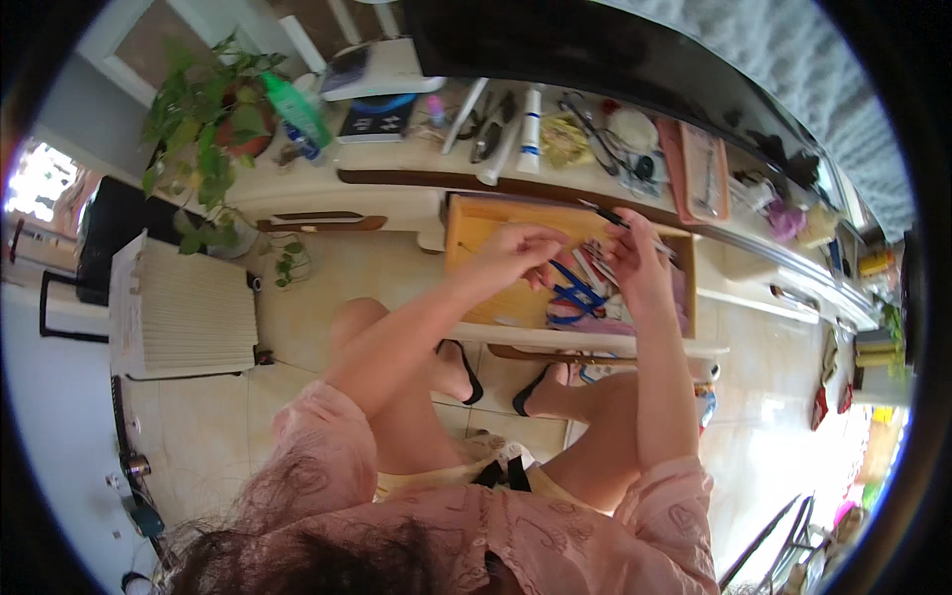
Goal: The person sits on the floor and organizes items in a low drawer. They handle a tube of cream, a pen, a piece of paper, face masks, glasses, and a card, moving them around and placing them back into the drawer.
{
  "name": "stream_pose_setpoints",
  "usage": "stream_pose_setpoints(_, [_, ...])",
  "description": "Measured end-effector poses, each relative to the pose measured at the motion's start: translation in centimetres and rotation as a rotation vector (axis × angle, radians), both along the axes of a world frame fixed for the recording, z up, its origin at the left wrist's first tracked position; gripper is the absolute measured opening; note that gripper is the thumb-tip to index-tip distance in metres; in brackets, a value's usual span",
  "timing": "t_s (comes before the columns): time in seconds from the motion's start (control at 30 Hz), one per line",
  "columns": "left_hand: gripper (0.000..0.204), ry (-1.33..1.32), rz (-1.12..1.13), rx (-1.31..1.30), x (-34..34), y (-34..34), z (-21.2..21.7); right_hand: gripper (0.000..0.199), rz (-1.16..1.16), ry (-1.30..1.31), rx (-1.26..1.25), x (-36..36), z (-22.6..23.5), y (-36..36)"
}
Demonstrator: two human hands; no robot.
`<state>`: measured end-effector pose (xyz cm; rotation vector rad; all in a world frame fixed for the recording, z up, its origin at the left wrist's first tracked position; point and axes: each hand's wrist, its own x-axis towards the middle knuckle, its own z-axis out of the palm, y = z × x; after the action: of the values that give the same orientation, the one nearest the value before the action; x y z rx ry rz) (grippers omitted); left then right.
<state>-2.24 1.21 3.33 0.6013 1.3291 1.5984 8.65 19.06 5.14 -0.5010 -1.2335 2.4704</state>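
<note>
Fingers of our right hand pinch a dark pen over the open wooden drawer; our left hand curls loosely, fingertips together, above blue scissors inside.

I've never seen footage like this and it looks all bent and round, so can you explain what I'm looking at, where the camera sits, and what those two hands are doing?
There is no machine here: a person wears a wide fisheye camera on the head, looking down, which bends straight edges. The arms coming up from below are the person's own. Both hands are over an open wooden drawer pulled out from a long cabinet. The left hand reaches into it with fingers curled; what it grips is unclear. The right hand holds a thin dark pen-like stick. Blue scissors lie in the drawer among small items. The cabinet top carries bottles, tubes and a potted plant.
</note>
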Motion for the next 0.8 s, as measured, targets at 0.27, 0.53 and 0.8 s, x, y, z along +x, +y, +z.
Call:
stream_pose_setpoints(0.27, [0.024,0.062,0.012,-0.055,0.0,-0.2,1.3,0.026,-0.124,0.015,0.213,0.1,0.2,1.2])
stream_pose_setpoints(0.53, [0.024,0.048,0.067,-0.182,0.3,0.8,0.0,0.028,-0.266,0.017,0.251,2.3,-0.3,4.0])
stream_pose_setpoints(0.8, [0.028,0.113,0.024,-0.254,1.5,0.8,-0.6,0.022,-0.281,0.143,0.304,2.6,0.7,2.3])
